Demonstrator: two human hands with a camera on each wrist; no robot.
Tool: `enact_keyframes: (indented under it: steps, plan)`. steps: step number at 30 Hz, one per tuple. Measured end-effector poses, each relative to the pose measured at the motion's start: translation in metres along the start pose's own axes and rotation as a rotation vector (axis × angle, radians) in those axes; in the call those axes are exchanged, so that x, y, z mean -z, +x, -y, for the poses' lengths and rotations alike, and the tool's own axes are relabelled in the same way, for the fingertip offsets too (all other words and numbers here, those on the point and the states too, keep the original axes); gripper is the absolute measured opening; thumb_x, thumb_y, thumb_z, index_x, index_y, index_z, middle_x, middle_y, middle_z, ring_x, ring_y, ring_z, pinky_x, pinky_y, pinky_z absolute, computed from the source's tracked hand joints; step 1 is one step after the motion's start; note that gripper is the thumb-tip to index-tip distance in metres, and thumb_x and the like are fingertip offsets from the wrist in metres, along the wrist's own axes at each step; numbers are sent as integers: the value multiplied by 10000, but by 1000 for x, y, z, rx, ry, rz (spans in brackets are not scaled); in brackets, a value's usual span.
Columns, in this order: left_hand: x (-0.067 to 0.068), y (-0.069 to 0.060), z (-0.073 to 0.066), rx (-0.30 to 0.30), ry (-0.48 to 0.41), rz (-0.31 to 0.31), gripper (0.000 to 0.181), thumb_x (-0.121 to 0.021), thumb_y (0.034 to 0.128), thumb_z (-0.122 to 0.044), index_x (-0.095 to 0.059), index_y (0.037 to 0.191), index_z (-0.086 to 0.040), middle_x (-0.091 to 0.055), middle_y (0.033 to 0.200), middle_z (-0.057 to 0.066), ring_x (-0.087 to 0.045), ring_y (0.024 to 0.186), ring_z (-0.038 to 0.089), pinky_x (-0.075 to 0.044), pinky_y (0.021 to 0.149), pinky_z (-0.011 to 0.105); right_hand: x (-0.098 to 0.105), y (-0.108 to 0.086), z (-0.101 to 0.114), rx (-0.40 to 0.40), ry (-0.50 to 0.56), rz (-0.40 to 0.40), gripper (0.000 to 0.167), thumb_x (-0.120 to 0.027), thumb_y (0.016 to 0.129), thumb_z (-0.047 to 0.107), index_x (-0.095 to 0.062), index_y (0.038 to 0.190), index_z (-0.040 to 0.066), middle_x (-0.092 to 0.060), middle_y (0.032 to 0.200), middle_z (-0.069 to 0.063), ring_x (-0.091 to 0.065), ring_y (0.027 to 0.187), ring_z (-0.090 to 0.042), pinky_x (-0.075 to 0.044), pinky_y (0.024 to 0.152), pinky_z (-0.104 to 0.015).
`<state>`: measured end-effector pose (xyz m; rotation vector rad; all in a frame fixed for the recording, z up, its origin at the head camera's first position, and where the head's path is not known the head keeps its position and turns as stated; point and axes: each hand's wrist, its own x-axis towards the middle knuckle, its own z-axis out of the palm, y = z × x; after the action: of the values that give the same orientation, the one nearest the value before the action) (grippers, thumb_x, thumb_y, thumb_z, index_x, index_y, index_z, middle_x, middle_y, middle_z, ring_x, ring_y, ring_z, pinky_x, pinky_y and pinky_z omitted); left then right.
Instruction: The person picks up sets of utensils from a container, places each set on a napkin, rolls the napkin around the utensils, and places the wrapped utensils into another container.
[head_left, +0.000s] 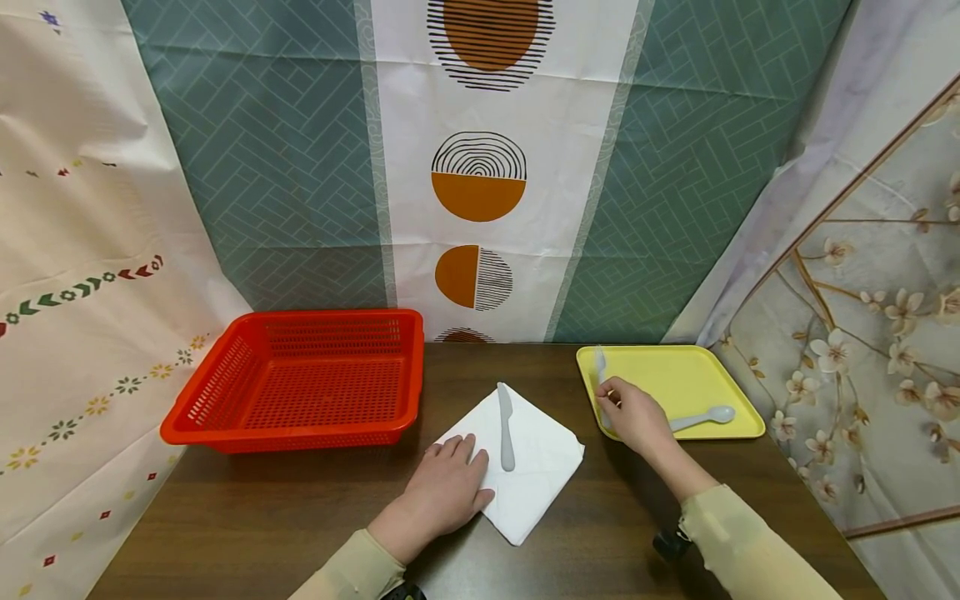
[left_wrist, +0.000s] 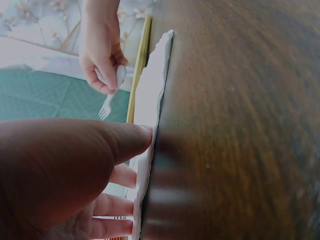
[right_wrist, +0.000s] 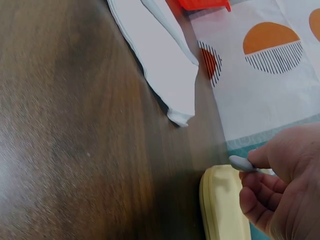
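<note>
My right hand point(head_left: 633, 414) pinches a white plastic fork point(head_left: 600, 364) over the left side of the yellow tray point(head_left: 667, 375). The tines of the fork point(left_wrist: 105, 107) point away from the fingers in the left wrist view. A white plastic spoon point(head_left: 705, 417) lies on the tray, its handle end hidden by my right hand. My left hand point(head_left: 448, 483) rests on the left corner of a folded white napkin point(head_left: 536, 492), fingers spread and nearly straight. On the napkin lies a white plastic knife point(head_left: 506, 429), just right of the left fingers.
A red plastic basket point(head_left: 322, 437) with perforated sides stands at the back left of the brown wooden table point(head_left: 300, 508). Patterned cloth point(head_left: 480, 117) hangs behind the table, and flowered cloth point(head_left: 885, 350) stands along the right side.
</note>
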<state>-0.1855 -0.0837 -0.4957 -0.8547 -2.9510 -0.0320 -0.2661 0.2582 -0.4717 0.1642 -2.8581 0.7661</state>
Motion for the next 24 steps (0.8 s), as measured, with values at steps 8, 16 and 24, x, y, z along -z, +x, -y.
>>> enact_keyframes:
  steps: [8, 16, 24]
  plan:
    - [0, 0, 0, -5, 1, -4, 526, -747, 1020, -459, -690, 1399, -98, -619, 1509, 204, -583, 1373, 390, -486, 1108, 593, -5, -6, 8, 0, 2, 25, 45, -701, 1076, 138, -724, 1105, 114, -714, 977, -53, -642, 835, -231, -513, 737, -432]
    - [0, 0, 1, -5, -6, -4, 525, -754, 1018, -454, -688, 1393, -93, -617, 1508, 208, -581, 1372, 392, -481, 1114, 597, -10, -14, 18, -21, 24, 85, 59, -708, 1079, 138, -732, 1131, 127, -683, 963, -18, -600, 806, -208, -508, 720, -400]
    - [0, 0, 1, -6, -10, -4, 524, -759, 1014, -449, -686, 1389, -91, -615, 1507, 211, -581, 1370, 399, -479, 1113, 603, -14, -21, 26, -6, 35, 101, 62, -712, 1073, 130, -737, 1130, 131, -704, 1002, 6, -606, 864, -205, -525, 801, -415]
